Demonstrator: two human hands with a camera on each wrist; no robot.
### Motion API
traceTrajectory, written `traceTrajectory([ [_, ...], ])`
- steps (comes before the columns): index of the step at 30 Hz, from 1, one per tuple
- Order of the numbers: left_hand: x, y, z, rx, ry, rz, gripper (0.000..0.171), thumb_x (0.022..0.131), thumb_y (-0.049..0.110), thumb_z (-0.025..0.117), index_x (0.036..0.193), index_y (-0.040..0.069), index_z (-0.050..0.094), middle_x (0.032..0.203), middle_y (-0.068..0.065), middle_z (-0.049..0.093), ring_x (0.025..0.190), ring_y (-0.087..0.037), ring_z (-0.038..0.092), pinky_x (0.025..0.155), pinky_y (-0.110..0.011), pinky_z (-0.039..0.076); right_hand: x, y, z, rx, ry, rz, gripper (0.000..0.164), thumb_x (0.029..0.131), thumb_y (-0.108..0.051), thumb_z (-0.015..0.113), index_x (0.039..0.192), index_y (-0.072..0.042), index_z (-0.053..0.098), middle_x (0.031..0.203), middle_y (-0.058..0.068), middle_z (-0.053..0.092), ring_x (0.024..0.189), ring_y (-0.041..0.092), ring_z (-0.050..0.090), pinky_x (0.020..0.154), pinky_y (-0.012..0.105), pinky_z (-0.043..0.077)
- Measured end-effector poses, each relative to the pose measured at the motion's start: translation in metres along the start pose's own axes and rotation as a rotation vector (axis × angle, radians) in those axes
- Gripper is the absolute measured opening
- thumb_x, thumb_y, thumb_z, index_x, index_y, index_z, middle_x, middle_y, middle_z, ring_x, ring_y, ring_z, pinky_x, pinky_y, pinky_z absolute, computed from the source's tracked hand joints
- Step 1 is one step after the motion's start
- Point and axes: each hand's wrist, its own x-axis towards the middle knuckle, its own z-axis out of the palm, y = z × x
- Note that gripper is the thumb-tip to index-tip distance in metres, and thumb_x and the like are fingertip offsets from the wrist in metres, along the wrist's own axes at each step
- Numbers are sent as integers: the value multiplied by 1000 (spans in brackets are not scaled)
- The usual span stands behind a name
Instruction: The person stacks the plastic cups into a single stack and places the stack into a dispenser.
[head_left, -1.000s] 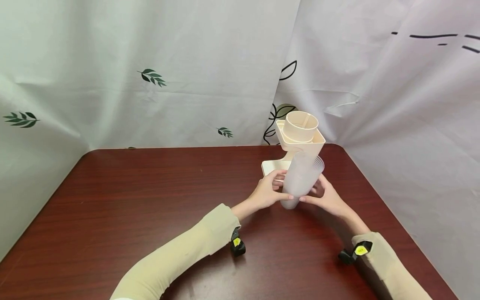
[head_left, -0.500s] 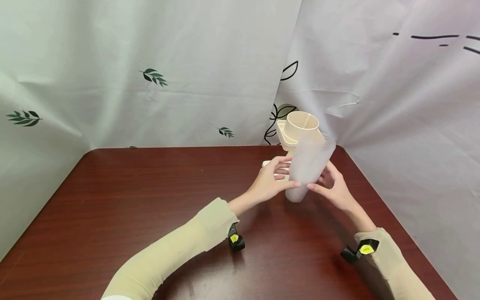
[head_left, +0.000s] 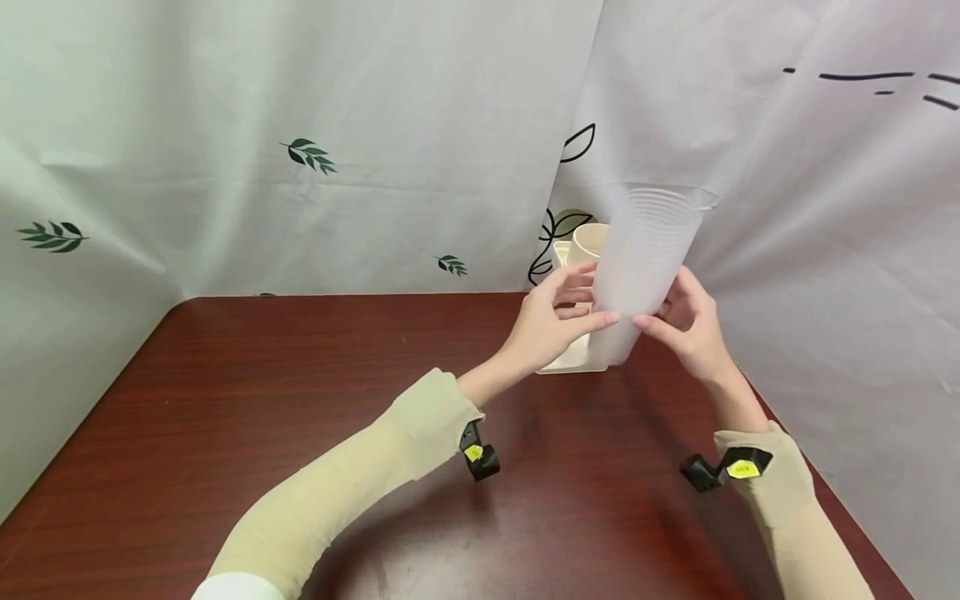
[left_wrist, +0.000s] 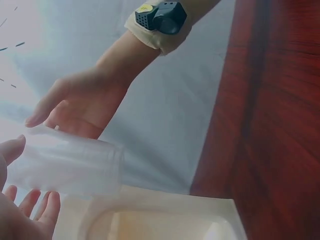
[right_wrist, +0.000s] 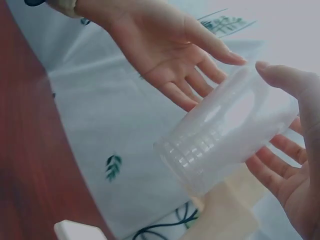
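Note:
A stack of frosted clear plastic cups [head_left: 647, 250] is held up between both hands, rims upward and leaning slightly right. My left hand [head_left: 551, 321] grips its left side, thumb in front and fingers behind. From the right, my right hand [head_left: 690, 333] holds it the same way, the two thumbs close together. In the right wrist view the cups [right_wrist: 225, 125] show ridges at their lower end. Behind the stack stands a cream cup holder [head_left: 588, 237] with a round collar, mostly hidden by the cups and left hand. Its flat base [head_left: 573, 358] shows below the left hand.
The dark red-brown wooden table [head_left: 337, 358] carries the holder near its back right corner. White curtains [head_left: 420, 125] with leaf prints hang behind the table and along its right side.
Both hands have raised the cup stack upward and a little right, from low in front of the holder to beside its collar. The stack now hides much of the holder.

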Motion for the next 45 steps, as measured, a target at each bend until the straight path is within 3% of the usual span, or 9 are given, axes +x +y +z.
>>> traceTrajectory([
  [7,15,14,-3,-44,33,46,60,81,9,76,135,10,49,126,-12,61,106,-19,65,89,-23,54,23,-10,1,19,42,-41,58,76,19,58,130,1,50,120,5,60,105,15,58,85,21,53],
  [17,37,32,-9,-24,95,106,55,83,13,75,134,14,54,123,-5,61,103,-13,64,89,-20,53,54,-19,3,40,124,-58,56,76,14,58,130,0,51,120,7,60,111,19,54,89,23,51],
  [28,58,40,-10,-78,152,200,56,85,7,72,137,11,51,135,-7,56,117,-14,59,94,-18,50,83,-17,5,25,197,-110,62,72,12,61,132,-2,52,123,8,59,111,20,54,95,26,48],
  [36,63,35,-12,-87,140,209,59,86,3,69,140,7,46,141,-12,51,127,-19,53,99,-22,48,89,-8,4,23,193,-124,64,70,14,65,131,-3,53,127,7,53,118,20,49,102,27,44],
  [39,60,41,-13,-89,121,178,58,88,-1,65,142,3,43,144,-14,49,131,-21,50,103,-26,47,90,0,3,12,178,-123,64,71,13,66,131,-5,52,128,5,52,120,20,47,103,28,44],
  [43,62,33,-16,-57,68,145,59,92,-1,59,146,5,37,149,-11,43,135,-17,45,106,-27,44,89,11,1,-4,184,-89,65,72,15,63,132,-7,51,128,2,52,121,20,46,103,28,44],
  [45,67,22,-18,-30,40,143,60,93,2,58,148,8,35,152,-7,40,137,-14,43,107,-26,42,88,15,0,-17,193,-62,66,72,16,62,132,-8,50,127,1,52,121,19,46,102,28,44],
])
